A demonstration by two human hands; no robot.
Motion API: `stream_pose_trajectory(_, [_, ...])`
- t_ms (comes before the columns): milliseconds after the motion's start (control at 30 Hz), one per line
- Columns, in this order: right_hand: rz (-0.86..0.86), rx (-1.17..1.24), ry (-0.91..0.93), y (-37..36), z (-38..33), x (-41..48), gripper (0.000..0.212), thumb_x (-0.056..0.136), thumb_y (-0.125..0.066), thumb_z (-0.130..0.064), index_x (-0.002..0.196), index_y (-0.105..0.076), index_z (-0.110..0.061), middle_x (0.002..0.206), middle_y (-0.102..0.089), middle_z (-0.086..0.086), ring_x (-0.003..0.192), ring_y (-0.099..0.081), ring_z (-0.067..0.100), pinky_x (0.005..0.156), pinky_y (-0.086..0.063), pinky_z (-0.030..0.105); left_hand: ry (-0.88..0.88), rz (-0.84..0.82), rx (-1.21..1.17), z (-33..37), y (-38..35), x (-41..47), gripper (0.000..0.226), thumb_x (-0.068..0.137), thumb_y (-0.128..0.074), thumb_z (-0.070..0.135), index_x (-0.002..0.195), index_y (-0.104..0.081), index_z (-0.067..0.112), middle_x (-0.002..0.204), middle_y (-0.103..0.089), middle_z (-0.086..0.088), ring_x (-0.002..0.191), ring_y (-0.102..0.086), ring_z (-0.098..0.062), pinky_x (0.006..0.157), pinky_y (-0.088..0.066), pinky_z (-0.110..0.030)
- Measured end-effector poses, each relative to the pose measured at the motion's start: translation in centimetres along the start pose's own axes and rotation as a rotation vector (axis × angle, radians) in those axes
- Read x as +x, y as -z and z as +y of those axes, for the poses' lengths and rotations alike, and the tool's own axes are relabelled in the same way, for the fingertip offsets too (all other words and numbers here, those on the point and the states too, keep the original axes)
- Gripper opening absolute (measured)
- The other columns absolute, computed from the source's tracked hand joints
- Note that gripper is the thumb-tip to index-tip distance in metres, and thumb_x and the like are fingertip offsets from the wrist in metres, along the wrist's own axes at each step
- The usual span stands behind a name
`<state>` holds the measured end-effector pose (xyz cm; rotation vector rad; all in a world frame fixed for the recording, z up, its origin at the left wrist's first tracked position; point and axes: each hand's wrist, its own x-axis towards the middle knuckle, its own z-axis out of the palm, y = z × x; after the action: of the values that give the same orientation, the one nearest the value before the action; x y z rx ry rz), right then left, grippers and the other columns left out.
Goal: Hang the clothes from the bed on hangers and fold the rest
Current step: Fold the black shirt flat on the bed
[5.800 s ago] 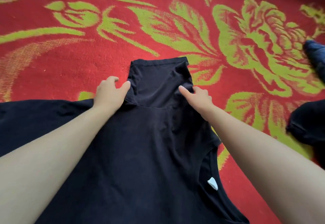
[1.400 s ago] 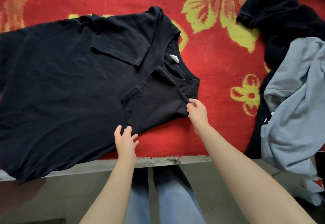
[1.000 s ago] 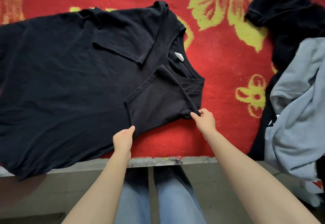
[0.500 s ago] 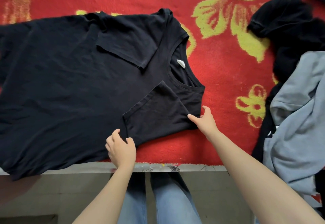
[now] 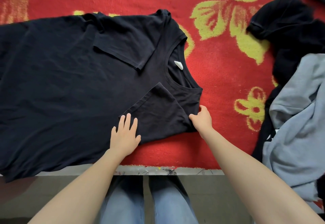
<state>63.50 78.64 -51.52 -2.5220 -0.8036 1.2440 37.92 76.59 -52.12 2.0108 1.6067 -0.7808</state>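
A black T-shirt (image 5: pixel 70 83) lies flat on the red bed cover, neck to the right, with a white label inside the collar. Both sleeves are folded inward onto its body. My left hand (image 5: pixel 125 136) lies flat with spread fingers on the near folded sleeve, by the shirt's lower edge. My right hand (image 5: pixel 202 118) pinches the shirt's near shoulder corner between thumb and fingers.
A red bed cover with yellow-green flowers (image 5: pixel 219 65) carries everything. At the right lie a dark garment (image 5: pixel 290 30) and a light blue-grey garment (image 5: pixel 302 127), partly hanging over the bed's edge (image 5: pixel 175 168). My legs in blue jeans stand below that edge.
My left hand has opened and moved forward, now flat on the folded sleeve. My right hand keeps hold of the shoulder corner, and the shirt lies smoother.
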Motion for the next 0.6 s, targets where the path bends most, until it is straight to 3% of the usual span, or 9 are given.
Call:
stream_pose_trajectory(100, [-0.009, 0.114, 0.059, -0.1, -0.5, -0.5, 0.035, 0.078, -0.057, -0.006, 0.114, -0.056, -0.004, 0.112, -0.063, 0.015, 0.105, -0.058, 0.031, 0.092, -0.045, 0.040, -0.014, -0.036, -0.056, -0.1, 0.3, 0.1, 0.068, 0.096, -0.036, 0.046, 0.151, -0.004, 0.020, 0.158, 0.012, -0.006, 0.145, 0.009, -0.022, 0.112, -0.020, -0.044])
stream_pose_trajectory(167, [-0.002, 0.181, 0.078, -0.3, -1.0, -1.3, 0.020, 0.078, -0.056, -0.005, 0.097, -0.057, -0.009, 0.099, -0.063, 0.012, 0.092, -0.058, 0.027, 0.083, -0.046, 0.037, -0.034, -0.045, -0.090, -0.5, 0.6, 0.3, 0.066, 0.096, -0.037, 0.045, 0.150, -0.009, 0.020, 0.158, 0.008, -0.005, 0.145, 0.006, -0.022, 0.112, -0.022, -0.042])
stream_pose_trajectory(267, [0.020, 0.251, 0.116, -0.9, -2.5, -2.9, 0.015, 0.078, -0.054, -0.003, 0.091, -0.055, -0.010, 0.089, -0.059, 0.007, 0.083, -0.053, 0.022, 0.075, -0.043, 0.035, -0.044, -0.030, -0.274, -1.1, 1.6, 1.0, 0.055, 0.095, -0.043, 0.041, 0.145, -0.032, 0.021, 0.158, -0.008, -0.001, 0.144, -0.007, -0.019, 0.108, -0.027, -0.037])
stream_pose_trajectory(333, [0.040, 0.218, 0.187, -1.7, -4.4, -4.6, 0.020, 0.079, -0.054, -0.004, 0.099, -0.057, -0.005, 0.093, -0.060, 0.007, 0.087, -0.054, 0.023, 0.081, -0.044, 0.038, 0.002, -0.007, -0.696, -2.3, 2.7, 1.4, 0.041, 0.094, -0.052, 0.030, 0.132, -0.053, 0.017, 0.152, -0.032, -0.002, 0.140, -0.026, -0.017, 0.105, -0.029, -0.031])
stream_pose_trajectory(433, [0.063, 0.048, 0.352, -3.8, -7.9, -7.9, 0.018, 0.081, -0.055, -0.010, 0.099, -0.052, -0.004, 0.091, -0.061, 0.013, 0.090, -0.057, 0.033, 0.077, -0.040, 0.038, 0.108, 0.035, -1.345, -5.0, 4.6, 0.9, 0.022, 0.093, -0.055, 0.017, 0.111, -0.067, 0.014, 0.119, -0.062, 0.000, 0.121, -0.052, -0.017, 0.098, -0.036, -0.023])
stream_pose_trajectory(500, [0.037, -0.100, 0.468, -6.1, -10.7, -10.6, 0.031, 0.082, -0.054, -0.014, 0.112, -0.050, -0.007, 0.087, -0.062, 0.016, 0.087, -0.058, 0.036, 0.070, -0.037, 0.037, 0.189, 0.023, -1.593, -7.4, 5.6, 0.4, 0.018, 0.095, -0.050, 0.023, 0.097, -0.068, 0.020, 0.107, -0.067, 0.003, 0.113, -0.057, -0.016, 0.097, -0.040, -0.030])
stream_pose_trajectory(600, [-0.015, -0.299, 0.724, -11.5, -14.0, -14.9, 0.039, 0.082, -0.051, -0.015, 0.120, -0.046, -0.008, 0.087, -0.064, 0.020, 0.082, -0.059, 0.040, 0.063, -0.035, 0.038, 0.248, -0.069, -1.859, -12.1, 6.3, 0.2, 0.033, 0.099, -0.035, 0.040, 0.102, -0.062, 0.023, 0.109, -0.066, -0.001, 0.106, -0.059, -0.017, 0.095, -0.040, -0.036])
